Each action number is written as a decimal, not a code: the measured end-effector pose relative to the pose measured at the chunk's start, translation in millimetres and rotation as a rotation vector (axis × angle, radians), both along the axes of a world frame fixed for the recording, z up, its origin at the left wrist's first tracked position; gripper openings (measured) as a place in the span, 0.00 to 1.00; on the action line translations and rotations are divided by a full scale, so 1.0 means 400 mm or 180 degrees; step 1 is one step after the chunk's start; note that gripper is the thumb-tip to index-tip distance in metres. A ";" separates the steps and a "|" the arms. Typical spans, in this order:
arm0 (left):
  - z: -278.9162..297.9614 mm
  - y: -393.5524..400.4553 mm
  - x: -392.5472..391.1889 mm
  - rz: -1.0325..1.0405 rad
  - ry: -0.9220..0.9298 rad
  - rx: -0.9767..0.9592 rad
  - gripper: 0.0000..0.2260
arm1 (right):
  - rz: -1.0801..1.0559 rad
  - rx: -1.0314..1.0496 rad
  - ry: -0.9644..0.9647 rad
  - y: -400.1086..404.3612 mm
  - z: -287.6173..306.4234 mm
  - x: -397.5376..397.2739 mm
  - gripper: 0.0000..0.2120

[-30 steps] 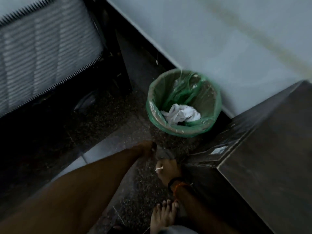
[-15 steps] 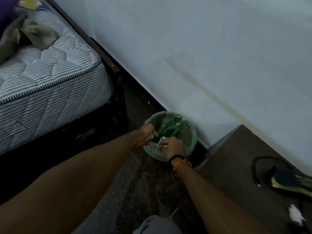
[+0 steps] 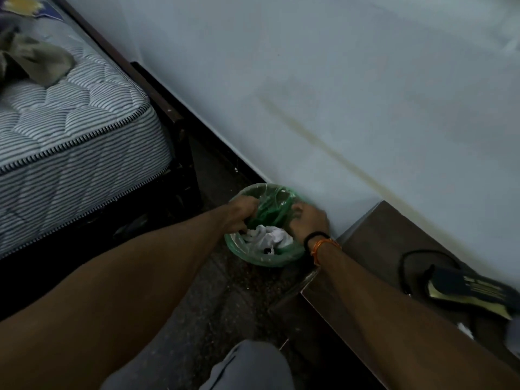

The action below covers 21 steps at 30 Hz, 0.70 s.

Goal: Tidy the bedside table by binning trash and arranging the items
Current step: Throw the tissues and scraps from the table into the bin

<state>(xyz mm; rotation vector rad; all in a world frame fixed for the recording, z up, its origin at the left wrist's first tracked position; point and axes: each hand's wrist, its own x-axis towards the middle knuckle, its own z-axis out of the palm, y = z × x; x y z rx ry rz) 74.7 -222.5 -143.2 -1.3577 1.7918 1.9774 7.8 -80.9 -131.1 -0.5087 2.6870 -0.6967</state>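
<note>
Both hands are at the small bin (image 3: 261, 256), which stands on the floor against the wall between the bed frame and the bedside table (image 3: 374, 249). The left hand (image 3: 242, 211) is curled around the green liner (image 3: 270, 211) at the bin's left rim, and the right hand (image 3: 308, 220) is over the right rim, fingers bent, though whether they pinch the liner I cannot tell. Crumpled white paper (image 3: 267, 237) lies inside the bin, below both hands.
</note>
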 end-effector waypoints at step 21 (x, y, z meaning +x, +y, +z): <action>0.409 0.534 -0.002 -0.3811 0.0789 -0.2585 0.10 | -0.0513 0.0366 0.0535 0.685 0.425 0.051 0.07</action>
